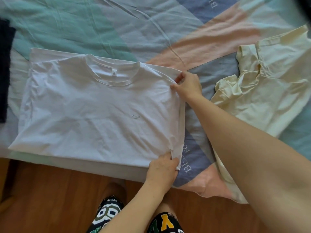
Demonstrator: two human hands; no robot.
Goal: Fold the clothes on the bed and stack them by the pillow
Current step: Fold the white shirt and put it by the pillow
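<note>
A white T-shirt point(94, 106) lies flat on the bed, front up, collar toward the far side. Its right sleeve is folded under along the right edge. My right hand point(187, 84) pinches the shirt at its right shoulder. My left hand point(162, 169) grips the right corner of the hem near the bed's front edge. A crumpled cream shirt point(265, 84) lies unfolded to the right, partly under my right forearm.
The bed is covered by a patchwork sheet point(117, 27) in teal, grey-blue and pink. A dark folded garment point(5, 69) lies at the left edge. A wooden floor point(50, 195) runs along the bed's front edge, with my legs standing there.
</note>
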